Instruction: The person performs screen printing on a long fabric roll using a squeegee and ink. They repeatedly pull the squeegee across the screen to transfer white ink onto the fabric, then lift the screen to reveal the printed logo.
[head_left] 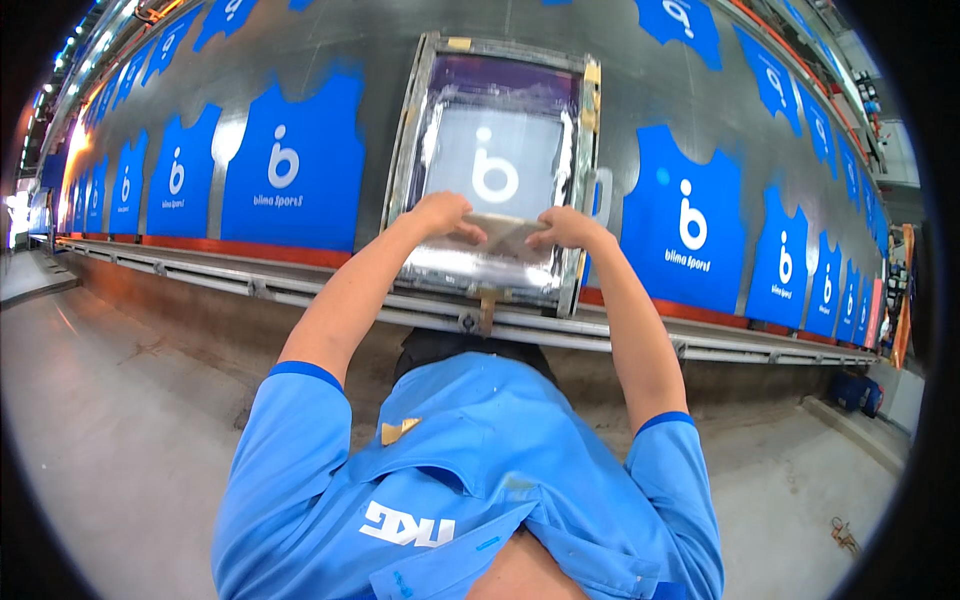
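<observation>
A screen-printing frame (408, 135) with a metal rim lies on the long table in front of me, over one of the blue shirt panels. Its pale mesh window (455, 150) bears a white emblem. Low in the frame a squeegee (505, 222) stretches crosswise, just below the emblem. My left hand (447, 216) is closed on the squeegee's left end. At its right end, my right hand (567, 229) grips it with bent fingers. The squeegee's lower edge is hard to make out against the shiny mesh.
Blue shirt panels with white prints lie along the dark table (390, 95), such as a left panel (320, 150) and a right panel (715, 215). A metal rail (350, 306) runs along the near edge. A dark blue bundle (853, 391) sits on the floor at right.
</observation>
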